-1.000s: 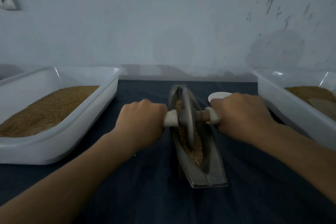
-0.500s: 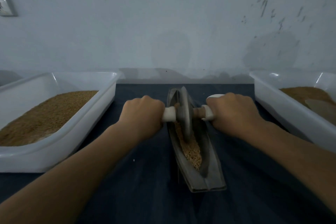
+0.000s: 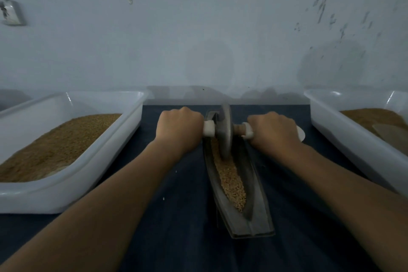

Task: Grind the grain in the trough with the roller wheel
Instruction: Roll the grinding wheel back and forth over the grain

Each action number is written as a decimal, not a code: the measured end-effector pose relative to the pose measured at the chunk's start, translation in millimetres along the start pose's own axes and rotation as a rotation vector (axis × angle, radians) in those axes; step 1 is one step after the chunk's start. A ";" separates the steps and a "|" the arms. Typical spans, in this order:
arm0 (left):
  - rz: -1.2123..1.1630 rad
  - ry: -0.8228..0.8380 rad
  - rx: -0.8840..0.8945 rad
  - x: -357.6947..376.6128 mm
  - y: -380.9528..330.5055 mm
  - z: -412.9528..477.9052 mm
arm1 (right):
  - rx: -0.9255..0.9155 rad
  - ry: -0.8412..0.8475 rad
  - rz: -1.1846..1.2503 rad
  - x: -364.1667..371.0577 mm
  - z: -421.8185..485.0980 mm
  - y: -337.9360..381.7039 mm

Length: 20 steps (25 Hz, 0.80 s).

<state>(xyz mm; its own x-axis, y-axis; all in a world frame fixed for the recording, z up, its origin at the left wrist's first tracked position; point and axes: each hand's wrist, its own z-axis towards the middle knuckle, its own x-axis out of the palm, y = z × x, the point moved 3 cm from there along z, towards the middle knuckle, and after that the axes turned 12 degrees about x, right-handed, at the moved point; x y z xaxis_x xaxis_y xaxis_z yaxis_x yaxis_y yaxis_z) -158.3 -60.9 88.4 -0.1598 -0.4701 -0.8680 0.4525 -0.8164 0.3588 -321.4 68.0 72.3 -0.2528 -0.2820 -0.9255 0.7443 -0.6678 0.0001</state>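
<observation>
A narrow grey boat-shaped trough (image 3: 256,212) lies lengthwise on the dark cloth in front of me. Tan grain (image 3: 231,181) fills its groove along the middle and near part. The grey roller wheel (image 3: 225,132) stands upright in the far half of the trough, on an axle with white handle ends. My left hand (image 3: 178,130) grips the left handle. My right hand (image 3: 273,132) grips the right handle. Both arms are stretched forward.
A white plastic tub (image 3: 72,185) of tan grain stands at the left. A second white tub (image 3: 344,130) with brown material and a flat scoop stands at the right. A small white dish (image 3: 301,133) peeks out behind my right hand. A pale wall rises just behind the table.
Both hands have pushed the wheel away from me along the trough, from its middle toward the far end. More grain now shows in the near part of the groove.
</observation>
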 end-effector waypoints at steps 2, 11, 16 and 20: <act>0.045 -0.089 0.064 -3.8 -10.4 -28.1 | -0.062 -0.066 -0.032 5.4 -28.8 -14.8; -0.044 -0.066 -0.043 14.6 -3.5 -21.7 | -0.080 -0.163 -0.142 -9.1 -15.1 6.0; -0.034 -0.094 -0.005 7.0 -8.4 -35.1 | -0.124 -0.027 -0.106 -15.2 -20.2 -1.4; 0.068 -0.209 0.124 -15.1 -22.6 -69.7 | -0.212 -0.168 -0.074 -9.4 -67.2 -26.2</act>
<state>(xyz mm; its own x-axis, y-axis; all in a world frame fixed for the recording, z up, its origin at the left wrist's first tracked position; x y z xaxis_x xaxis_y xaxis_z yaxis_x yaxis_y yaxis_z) -104.9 -11.9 69.5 -0.3167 -0.5744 -0.7548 0.3598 -0.8091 0.4647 -297.1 134.4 55.5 -0.3973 -0.3599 -0.8442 0.8281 -0.5370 -0.1607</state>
